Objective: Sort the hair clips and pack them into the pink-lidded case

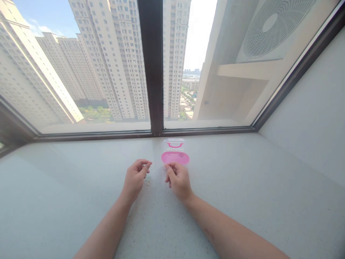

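A pink oval tray or lid (172, 157) lies on the pale speckled sill, with a small dark ring (181, 155) in it at the right. Behind it stands a clear container (175, 142) with a pink handle. My right hand (178, 178) is just in front of the pink piece, fingertips pinched together; anything between them is too small to name. To the left, my left hand (137, 177) is also pinched closed, its contents unclear. Small pale rings (148, 182) lie on the sill between my hands.
The pale sill (81, 194) spreads around both arms. Beyond it is a window with a dark frame (154, 72). A white wall (309, 115) rises at the right. Tall buildings and an outdoor fan unit show through the glass.
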Motion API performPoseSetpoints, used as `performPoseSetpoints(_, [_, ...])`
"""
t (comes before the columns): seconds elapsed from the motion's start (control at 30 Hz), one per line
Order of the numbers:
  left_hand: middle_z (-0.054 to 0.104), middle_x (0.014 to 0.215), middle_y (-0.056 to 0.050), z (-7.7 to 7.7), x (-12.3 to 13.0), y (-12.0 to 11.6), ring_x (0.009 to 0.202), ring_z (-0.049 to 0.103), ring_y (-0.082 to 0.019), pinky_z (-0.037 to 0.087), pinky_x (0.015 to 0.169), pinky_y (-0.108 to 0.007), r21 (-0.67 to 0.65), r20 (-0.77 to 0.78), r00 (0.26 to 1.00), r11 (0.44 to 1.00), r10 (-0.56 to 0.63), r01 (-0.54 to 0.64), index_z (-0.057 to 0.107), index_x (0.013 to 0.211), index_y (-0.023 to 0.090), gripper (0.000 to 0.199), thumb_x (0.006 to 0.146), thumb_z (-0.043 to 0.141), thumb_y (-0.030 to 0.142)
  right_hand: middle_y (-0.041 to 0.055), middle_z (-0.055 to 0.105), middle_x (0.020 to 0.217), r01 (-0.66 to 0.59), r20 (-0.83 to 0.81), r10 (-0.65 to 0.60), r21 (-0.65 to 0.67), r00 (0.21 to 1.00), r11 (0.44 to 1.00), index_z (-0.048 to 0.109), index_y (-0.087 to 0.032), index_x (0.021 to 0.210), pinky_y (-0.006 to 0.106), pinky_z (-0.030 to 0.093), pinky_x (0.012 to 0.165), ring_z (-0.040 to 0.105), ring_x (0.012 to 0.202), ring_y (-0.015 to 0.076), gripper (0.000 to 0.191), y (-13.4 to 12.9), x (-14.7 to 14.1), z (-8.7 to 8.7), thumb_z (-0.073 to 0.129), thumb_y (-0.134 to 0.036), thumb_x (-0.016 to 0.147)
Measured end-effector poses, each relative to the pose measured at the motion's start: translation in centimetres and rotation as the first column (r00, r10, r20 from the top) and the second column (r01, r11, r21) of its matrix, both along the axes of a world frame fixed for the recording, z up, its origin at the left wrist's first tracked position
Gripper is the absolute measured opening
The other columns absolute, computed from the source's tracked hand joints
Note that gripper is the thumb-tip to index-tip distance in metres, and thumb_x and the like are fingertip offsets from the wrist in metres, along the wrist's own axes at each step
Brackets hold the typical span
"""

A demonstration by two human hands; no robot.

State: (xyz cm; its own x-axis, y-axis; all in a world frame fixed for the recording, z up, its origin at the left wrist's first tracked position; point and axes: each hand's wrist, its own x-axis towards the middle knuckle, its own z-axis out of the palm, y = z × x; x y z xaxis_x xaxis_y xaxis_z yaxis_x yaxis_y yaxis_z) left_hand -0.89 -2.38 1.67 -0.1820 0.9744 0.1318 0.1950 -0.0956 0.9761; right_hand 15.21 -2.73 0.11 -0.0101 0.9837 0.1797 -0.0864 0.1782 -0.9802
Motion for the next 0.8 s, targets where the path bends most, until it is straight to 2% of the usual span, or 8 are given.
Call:
performPoseSetpoints(0.6, [0.054,0.061,0.002,0.13,0.05,0.01,0.055,0.048,-0.011,0.036,0.050,-0.021,0.059,-0.025,0.999,0.998,0.030,-0.028,0.065,0.082,0.017,0.025,0.076,0.062,0.041,-0.0047,0.052,0.046,-0.008,-0.002,0.008,-0.015,1.000,1.000,0.055,-0.015,0.081,0.016,0.030,0.032,0.039,0.031,0.0057,0.021,-0.08,0.10,0.19,0.052,-0.035,0.084])
performPoseSetpoints(0.8, [0.059,0.078,-0.002,0.12,-0.02,0.10,0.056,0.049,-0.010,0.036,0.049,-0.021,0.089,-0.033,0.999,0.996,0.027,-0.024,0.066,0.080,0.017,0.024,0.076,0.063,0.041,-0.0043,0.053,0.046,-0.006,-0.004,0.006,-0.014,1.000,1.000,0.055,-0.015,0.081,0.016,0.028,0.032,0.039,0.031,0.0056,0.022,-0.07,0.04,0.18,0.052,-0.036,0.083])
